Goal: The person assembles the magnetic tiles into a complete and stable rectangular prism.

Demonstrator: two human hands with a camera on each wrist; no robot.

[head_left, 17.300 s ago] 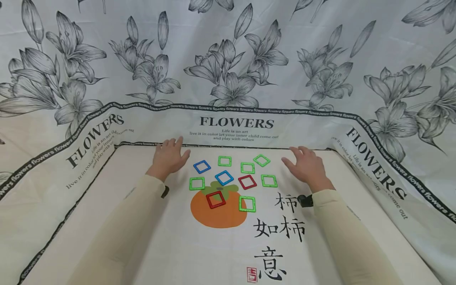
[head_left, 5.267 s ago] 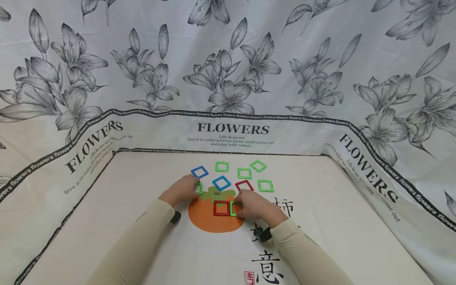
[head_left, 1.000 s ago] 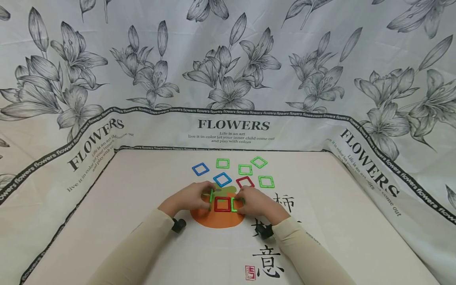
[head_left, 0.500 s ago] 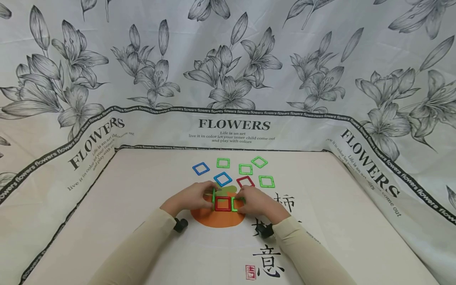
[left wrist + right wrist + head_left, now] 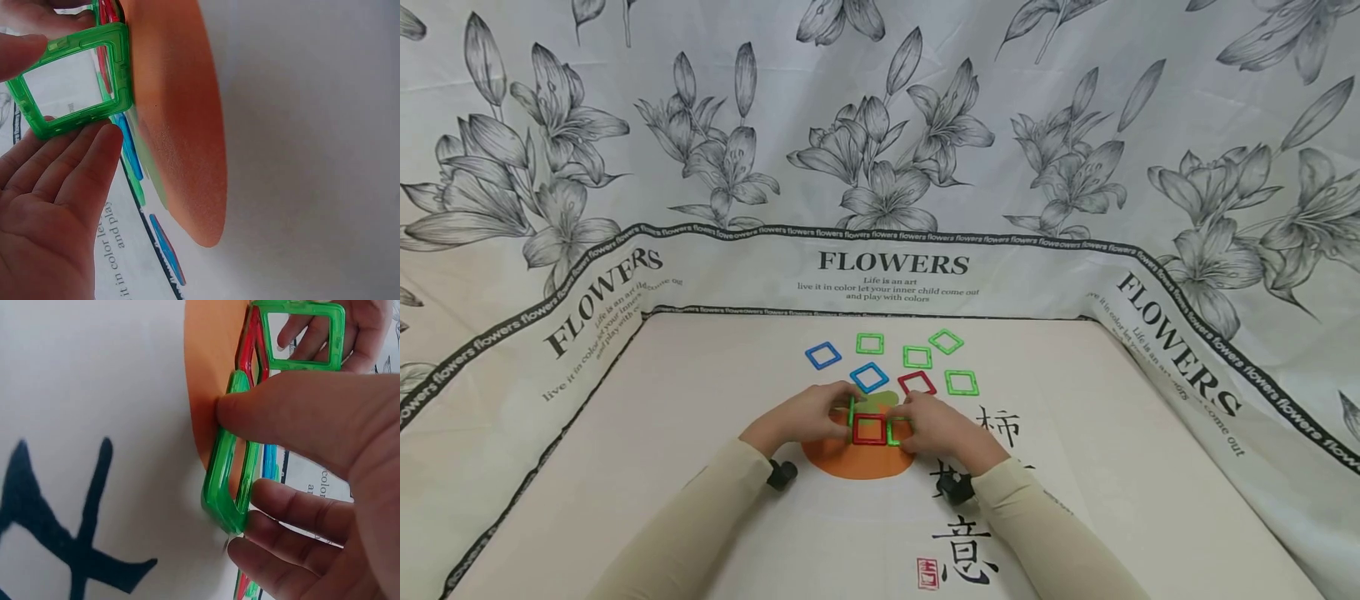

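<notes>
My left hand (image 5: 808, 412) pinches a green square magnetic tile (image 5: 122, 75) between thumb and fingers. The tile stands upright at the left edge of a red square tile (image 5: 869, 442), which lies on the printed orange persimmon (image 5: 857, 464). At the red tile's right side, my right hand (image 5: 942, 427) grips a second green tile (image 5: 215, 469), thumb on its near edge and fingers on the far edge. That tile sits low against the red one; whether it is fully flat I cannot tell. Part of it is hidden under the right hand in the head view.
Behind the hands lie loose tiles: two blue ones (image 5: 869, 390) (image 5: 823, 356), another red one (image 5: 917, 373), and several green ones (image 5: 962, 393). Cloth walls with flower prints (image 5: 895, 287) enclose the white table (image 5: 700, 533) at the back and sides.
My left hand took the green tile from the left, brought it rightward upright, and set it against the red tile's left edge. The right hand stays on its green tile.
</notes>
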